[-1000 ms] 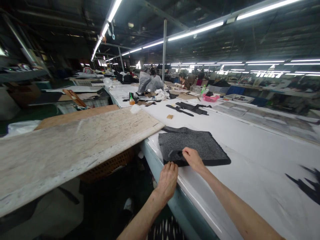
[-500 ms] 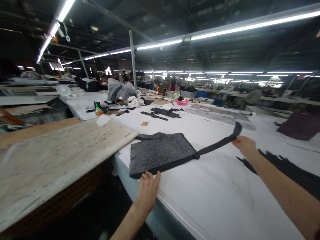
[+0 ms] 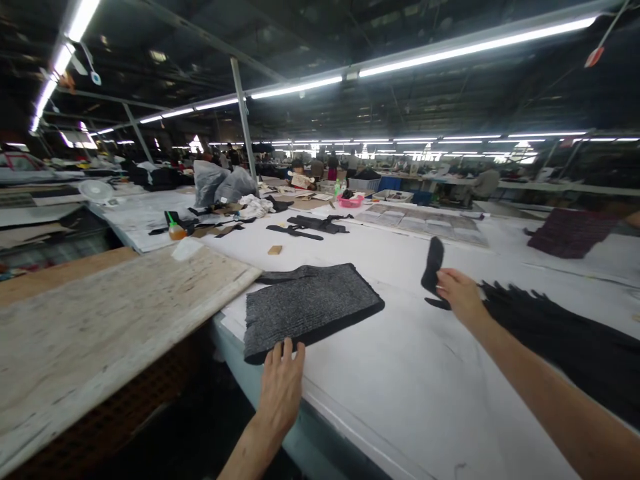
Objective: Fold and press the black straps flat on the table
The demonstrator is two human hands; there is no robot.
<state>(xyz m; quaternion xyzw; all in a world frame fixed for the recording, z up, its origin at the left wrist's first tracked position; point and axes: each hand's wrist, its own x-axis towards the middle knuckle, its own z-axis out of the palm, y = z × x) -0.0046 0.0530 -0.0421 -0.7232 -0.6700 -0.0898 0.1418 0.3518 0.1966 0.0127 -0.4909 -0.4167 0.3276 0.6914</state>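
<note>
A dark grey textured fabric piece (image 3: pixel 310 300) with a black border lies on the white table (image 3: pixel 400 373) near its front left edge. My left hand (image 3: pixel 283 373) rests with its fingertips on the piece's near black border, fingers slightly apart. To the right, my right hand (image 3: pixel 459 290) pinches a short black strip (image 3: pixel 433 263) that stands up from the hand, apart from the grey piece. Ragged black fabric (image 3: pixel 560 333) lies beside and beyond the right forearm.
A stained board (image 3: pixel 115 320) is at the left. Farther back are a small tan block (image 3: pixel 275 250), black fabric pieces (image 3: pixel 320 224), an orange-filled bottle (image 3: pixel 176 230), a pink basket (image 3: pixel 350 200) and maroon fabric (image 3: pixel 573 233). People are in the distance.
The black strip in my right hand no longer joins the grey piece's corner; it is separate and looks shorter. My left hand stays at the near border. The view has turned slightly right.
</note>
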